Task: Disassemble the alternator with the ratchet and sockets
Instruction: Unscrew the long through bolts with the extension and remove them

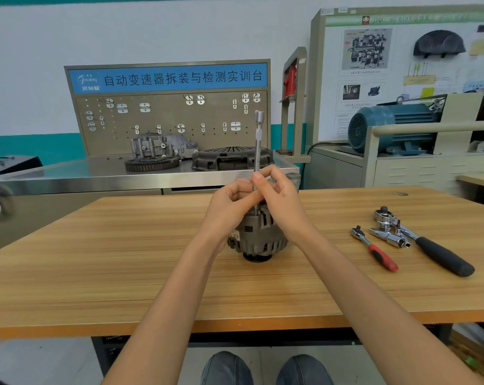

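A grey alternator (259, 237) stands pulley-down on the wooden table (124, 259), partly hidden behind both hands. A long chrome extension bar (258, 143) rises upright from its top, square-drive end up. My left hand (232, 204) and my right hand (279, 198) both pinch the bar's lower shaft with fingers and thumbs, just above the alternator. The bar's lower end and any socket on it are hidden by my fingers.
To the right lie a small red-handled ratchet (375, 250), a large black-handled ratchet (429, 245) and chrome adapters (389, 236). Behind the table stands a steel bench (68, 173) with a pegboard, a gear housing and a clutch cover. A blue motor (393, 129) sits at the back right.
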Action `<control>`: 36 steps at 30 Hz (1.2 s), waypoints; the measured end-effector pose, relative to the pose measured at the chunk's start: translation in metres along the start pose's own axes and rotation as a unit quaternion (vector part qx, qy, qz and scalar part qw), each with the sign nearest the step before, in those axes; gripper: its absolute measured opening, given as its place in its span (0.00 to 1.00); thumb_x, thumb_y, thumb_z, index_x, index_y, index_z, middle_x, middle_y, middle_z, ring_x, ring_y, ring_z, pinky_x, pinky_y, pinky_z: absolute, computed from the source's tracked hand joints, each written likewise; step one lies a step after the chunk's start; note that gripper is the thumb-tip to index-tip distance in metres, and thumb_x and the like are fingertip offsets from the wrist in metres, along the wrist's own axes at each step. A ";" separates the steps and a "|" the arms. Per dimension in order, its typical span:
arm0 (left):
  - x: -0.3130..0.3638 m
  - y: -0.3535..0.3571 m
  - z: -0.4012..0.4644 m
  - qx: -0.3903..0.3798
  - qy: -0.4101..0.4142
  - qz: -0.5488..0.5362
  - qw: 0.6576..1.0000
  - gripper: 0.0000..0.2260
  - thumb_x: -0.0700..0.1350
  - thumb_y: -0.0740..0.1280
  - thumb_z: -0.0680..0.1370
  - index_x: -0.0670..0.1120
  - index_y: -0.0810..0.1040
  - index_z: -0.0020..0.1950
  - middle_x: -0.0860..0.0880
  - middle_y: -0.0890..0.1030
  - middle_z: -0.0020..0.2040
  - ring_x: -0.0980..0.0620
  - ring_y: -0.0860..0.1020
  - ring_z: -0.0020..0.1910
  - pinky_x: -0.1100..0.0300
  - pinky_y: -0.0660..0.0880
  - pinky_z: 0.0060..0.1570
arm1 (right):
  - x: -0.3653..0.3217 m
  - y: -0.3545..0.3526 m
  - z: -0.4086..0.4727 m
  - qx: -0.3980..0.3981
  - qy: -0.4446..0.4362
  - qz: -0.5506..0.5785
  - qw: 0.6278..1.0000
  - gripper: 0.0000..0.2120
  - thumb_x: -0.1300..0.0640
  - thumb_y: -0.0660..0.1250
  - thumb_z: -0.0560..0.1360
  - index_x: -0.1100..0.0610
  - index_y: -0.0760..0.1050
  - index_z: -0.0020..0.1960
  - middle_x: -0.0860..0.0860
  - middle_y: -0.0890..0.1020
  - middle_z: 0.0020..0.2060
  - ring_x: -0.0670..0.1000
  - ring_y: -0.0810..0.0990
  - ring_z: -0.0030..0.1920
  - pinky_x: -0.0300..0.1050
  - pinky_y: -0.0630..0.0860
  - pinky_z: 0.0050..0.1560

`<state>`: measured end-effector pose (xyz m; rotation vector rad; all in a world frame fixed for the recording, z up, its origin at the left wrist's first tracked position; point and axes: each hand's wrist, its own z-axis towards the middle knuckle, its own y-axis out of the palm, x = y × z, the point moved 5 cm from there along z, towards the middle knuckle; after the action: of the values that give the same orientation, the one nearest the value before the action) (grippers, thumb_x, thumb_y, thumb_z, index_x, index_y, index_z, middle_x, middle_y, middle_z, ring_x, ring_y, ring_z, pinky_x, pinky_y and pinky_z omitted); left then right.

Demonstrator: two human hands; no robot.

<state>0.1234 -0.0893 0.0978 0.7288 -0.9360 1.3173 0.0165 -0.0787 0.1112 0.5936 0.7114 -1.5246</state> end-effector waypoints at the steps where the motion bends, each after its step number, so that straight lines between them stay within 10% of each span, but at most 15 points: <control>1: 0.000 0.000 -0.001 -0.003 0.000 -0.002 1.000 0.07 0.46 0.69 0.77 0.43 0.82 0.50 0.51 0.83 0.44 0.57 0.81 0.44 0.69 0.73 0.37 | 0.000 0.000 0.000 -0.002 -0.001 0.000 1.000 0.08 0.55 0.60 0.80 0.54 0.72 0.44 0.40 0.81 0.32 0.37 0.79 0.38 0.29 0.73 0.39; 7: 0.001 -0.003 -0.003 -0.039 0.003 -0.021 0.999 0.06 0.44 0.68 0.78 0.46 0.84 0.52 0.52 0.84 0.53 0.59 0.81 0.51 0.70 0.75 0.43 | 0.004 -0.001 0.003 0.002 0.005 0.006 1.000 0.08 0.56 0.59 0.81 0.53 0.74 0.45 0.48 0.83 0.43 0.43 0.82 0.47 0.34 0.76 0.46; 13: 0.000 -0.001 0.001 0.012 -0.017 -0.004 1.000 0.03 0.42 0.71 0.75 0.43 0.80 0.47 0.50 0.82 0.40 0.56 0.79 0.42 0.65 0.74 0.39 | 0.003 0.001 0.003 -0.005 0.006 -0.013 1.000 0.12 0.58 0.55 0.82 0.54 0.77 0.48 0.50 0.81 0.45 0.41 0.79 0.48 0.32 0.74 0.49; 20: 0.000 -0.001 0.000 -0.003 -0.019 -0.001 1.000 0.09 0.47 0.70 0.76 0.42 0.80 0.50 0.47 0.82 0.45 0.52 0.80 0.45 0.59 0.75 0.46 | 0.002 -0.001 0.001 0.010 0.014 -0.010 1.000 0.04 0.52 0.62 0.79 0.50 0.74 0.47 0.43 0.82 0.35 0.37 0.80 0.40 0.29 0.74 0.40; 29: -0.002 -0.003 0.001 -0.016 -0.004 -0.036 0.999 0.05 0.42 0.69 0.76 0.42 0.83 0.49 0.58 0.81 0.56 0.68 0.79 0.49 0.74 0.74 0.41 | 0.003 0.000 0.003 -0.005 0.007 -0.002 1.000 0.12 0.58 0.55 0.82 0.56 0.77 0.49 0.48 0.81 0.44 0.38 0.79 0.46 0.29 0.74 0.46; 36: -0.002 0.000 0.002 0.016 -0.002 -0.017 1.000 0.07 0.44 0.70 0.76 0.41 0.80 0.49 0.52 0.81 0.38 0.59 0.79 0.37 0.69 0.73 0.34 | 0.002 0.002 0.001 0.006 0.014 -0.014 1.000 0.04 0.52 0.62 0.79 0.49 0.74 0.48 0.42 0.82 0.35 0.35 0.79 0.39 0.27 0.73 0.39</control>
<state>0.1227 -0.0921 0.0965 0.7686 -0.9037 1.3036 0.0182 -0.0803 0.1102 0.6181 0.7349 -1.5496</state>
